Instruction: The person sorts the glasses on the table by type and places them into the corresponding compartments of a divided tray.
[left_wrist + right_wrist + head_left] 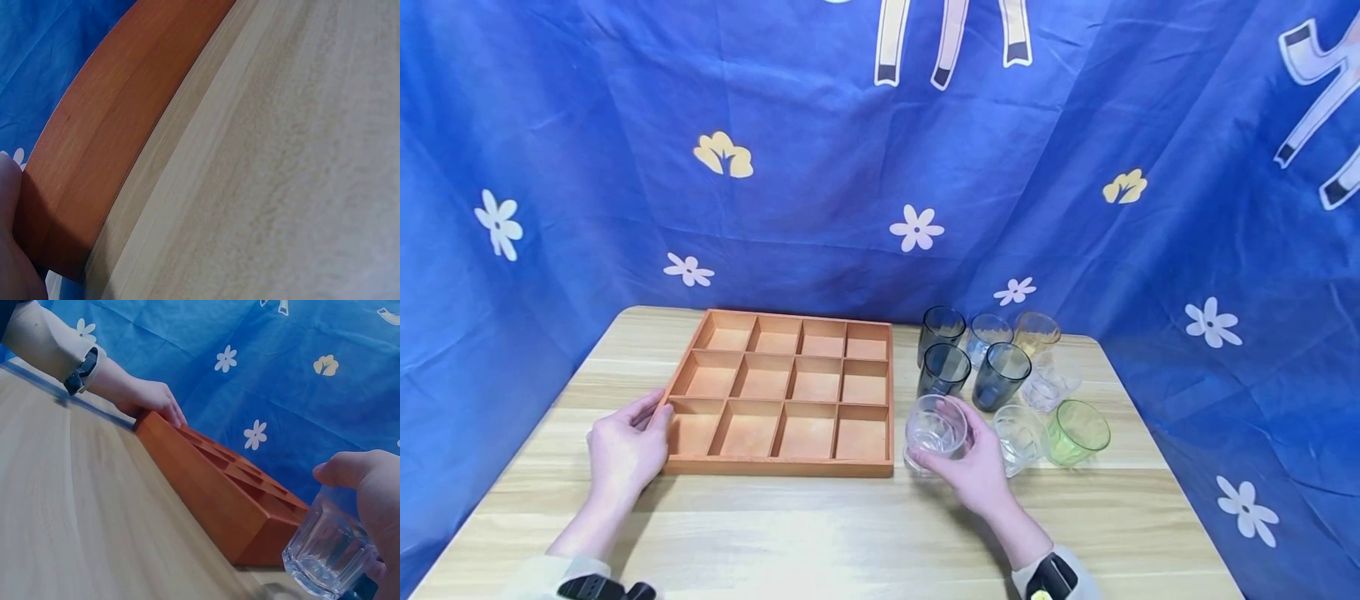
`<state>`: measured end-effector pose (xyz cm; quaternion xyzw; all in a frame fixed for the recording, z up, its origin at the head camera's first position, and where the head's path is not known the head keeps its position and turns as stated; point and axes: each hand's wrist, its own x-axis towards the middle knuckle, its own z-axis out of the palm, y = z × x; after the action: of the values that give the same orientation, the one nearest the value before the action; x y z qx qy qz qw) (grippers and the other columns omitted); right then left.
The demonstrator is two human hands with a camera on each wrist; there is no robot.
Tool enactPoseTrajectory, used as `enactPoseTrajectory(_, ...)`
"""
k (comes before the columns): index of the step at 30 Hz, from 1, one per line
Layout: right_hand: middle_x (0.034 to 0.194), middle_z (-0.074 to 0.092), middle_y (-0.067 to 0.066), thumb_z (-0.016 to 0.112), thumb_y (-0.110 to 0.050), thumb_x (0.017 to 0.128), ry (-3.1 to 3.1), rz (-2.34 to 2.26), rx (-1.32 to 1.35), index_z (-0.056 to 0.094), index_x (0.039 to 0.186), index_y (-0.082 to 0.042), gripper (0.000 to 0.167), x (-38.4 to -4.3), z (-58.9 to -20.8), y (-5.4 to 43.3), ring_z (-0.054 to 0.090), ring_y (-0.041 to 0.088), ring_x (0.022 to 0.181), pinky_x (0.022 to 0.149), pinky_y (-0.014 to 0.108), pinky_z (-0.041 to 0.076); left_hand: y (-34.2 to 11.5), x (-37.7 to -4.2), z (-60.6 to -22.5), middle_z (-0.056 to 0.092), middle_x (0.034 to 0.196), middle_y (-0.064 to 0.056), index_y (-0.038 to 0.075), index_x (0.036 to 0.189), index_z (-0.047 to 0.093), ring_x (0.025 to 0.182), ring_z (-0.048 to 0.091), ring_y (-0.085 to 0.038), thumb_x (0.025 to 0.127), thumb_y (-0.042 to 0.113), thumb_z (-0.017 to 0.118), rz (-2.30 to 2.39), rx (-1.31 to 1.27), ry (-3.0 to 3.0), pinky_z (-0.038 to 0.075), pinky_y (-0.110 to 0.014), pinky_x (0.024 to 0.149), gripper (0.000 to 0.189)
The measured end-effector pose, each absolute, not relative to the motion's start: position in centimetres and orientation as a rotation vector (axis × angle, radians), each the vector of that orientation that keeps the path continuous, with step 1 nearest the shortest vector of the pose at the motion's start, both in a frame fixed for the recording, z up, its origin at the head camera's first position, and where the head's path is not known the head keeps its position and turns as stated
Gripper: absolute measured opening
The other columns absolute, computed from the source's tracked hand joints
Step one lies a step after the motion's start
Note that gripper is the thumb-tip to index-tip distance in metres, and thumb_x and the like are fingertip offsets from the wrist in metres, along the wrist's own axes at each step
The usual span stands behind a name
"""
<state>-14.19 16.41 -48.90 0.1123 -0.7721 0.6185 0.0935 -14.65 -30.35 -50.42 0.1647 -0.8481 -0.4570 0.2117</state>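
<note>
My right hand (973, 462) grips a clear faceted drinking glass (934, 427), thumb on the near side and fingers round the far side. In the right wrist view the glass (328, 547) is slightly tilted, beside the tray's near right corner; whether its base touches the table I cannot tell. At the left, my left hand (628, 446) holds the side of a wooden compartment tray (778, 467), near its front left corner. The left wrist view shows the tray's front wall (106, 131) and part of that hand.
Right of the tray stand several glasses: three dark grey ones (1000, 379), a light blue one (988, 333), an amber one (1037, 332), a green one (1078, 433) and two more clear ones (1018, 440). A blue patterned cloth (805, 167) hangs behind the table (752, 533).
</note>
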Motion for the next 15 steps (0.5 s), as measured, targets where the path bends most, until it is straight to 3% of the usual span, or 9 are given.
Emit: enactPoseTrajectory(15, 0.137, 0.068, 0.01, 0.103, -0.015, 0.068, -2.291, 1.815, 0.395, 0.062, 0.142, -0.009, 0.084, -15.1, -47.2, 15.3, 0.063, 0.028, 0.127, 0.113, 0.039, 0.048, -30.4, -14.5, -50.3, 0.072, 0.122, -0.024, -0.003, 0.132, 0.072, 0.087, 0.056, 0.019, 0.104, 0.016, 0.067, -1.239, 0.447, -2.388, 0.048, -0.001, 0.072, 0.035)
